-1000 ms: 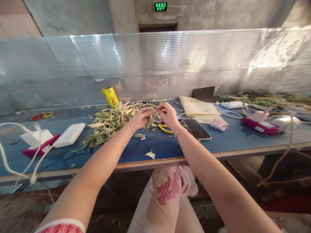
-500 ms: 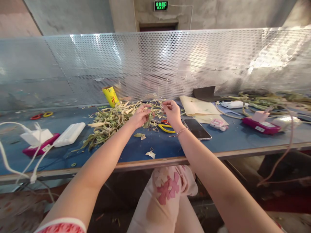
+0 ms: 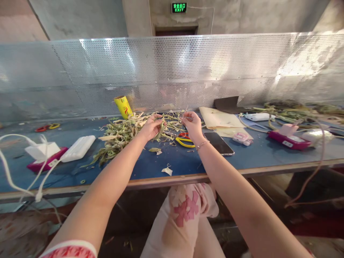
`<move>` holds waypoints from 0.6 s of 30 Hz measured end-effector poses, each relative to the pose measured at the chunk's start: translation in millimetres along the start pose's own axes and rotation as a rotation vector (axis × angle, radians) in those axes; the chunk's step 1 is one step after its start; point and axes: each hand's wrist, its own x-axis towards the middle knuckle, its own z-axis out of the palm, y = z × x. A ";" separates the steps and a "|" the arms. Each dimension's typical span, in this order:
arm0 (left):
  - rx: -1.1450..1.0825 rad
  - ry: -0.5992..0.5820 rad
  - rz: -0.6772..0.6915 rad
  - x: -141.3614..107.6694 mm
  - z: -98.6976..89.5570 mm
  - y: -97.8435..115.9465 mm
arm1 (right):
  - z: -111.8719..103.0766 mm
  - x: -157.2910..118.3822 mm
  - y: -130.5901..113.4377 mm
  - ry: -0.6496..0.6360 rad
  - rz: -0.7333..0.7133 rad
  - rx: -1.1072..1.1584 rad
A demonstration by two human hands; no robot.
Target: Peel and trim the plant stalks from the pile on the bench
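Observation:
My left hand [image 3: 152, 128] is closed in a pinch on a wilted green leafy sprig [image 3: 162, 129], at the right side of a heap of dried plant stems and leaves [image 3: 114, 141]. Just across from it, my right hand [image 3: 192, 124] is also pinched, the fingertips together. Whatever lies between those fingertips is too small to name. Below and between the hands lie scissors with red and yellow handles [image 3: 186, 144]. A dark-screened phone [image 3: 219, 144] rests by my right wrist. Loose leaf scraps [image 3: 167, 171] lie near the table edge.
A yellow tube [image 3: 123, 106] leans behind the heap. Left are a white power bank [image 3: 77, 148], a magenta socket block [image 3: 34, 165] and cables. Paper sheets [image 3: 221, 120], a pink case [image 3: 242, 138] and another magenta socket block [image 3: 290, 140] sit right. A perforated metal screen [image 3: 172, 71] stands behind.
My left hand has shifted slightly left with the sprig, and my right hand slightly right, so the gap between them is wider. The view has tilted a little.

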 end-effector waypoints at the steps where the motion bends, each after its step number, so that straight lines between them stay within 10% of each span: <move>1: -0.001 -0.002 0.002 -0.1 0.2 -0.2 | -1.0 0.1 -0.5 -0.006 -0.014 -0.042; 9: -0.021 -0.002 -0.002 -1.4 3.2 1.2 | -11.3 -1.6 -11.2 -0.216 0.135 -0.814; 18: -0.015 -0.033 -0.001 1.0 -0.7 -2.1 | -7.1 -8.9 -1.5 -0.627 0.032 -1.139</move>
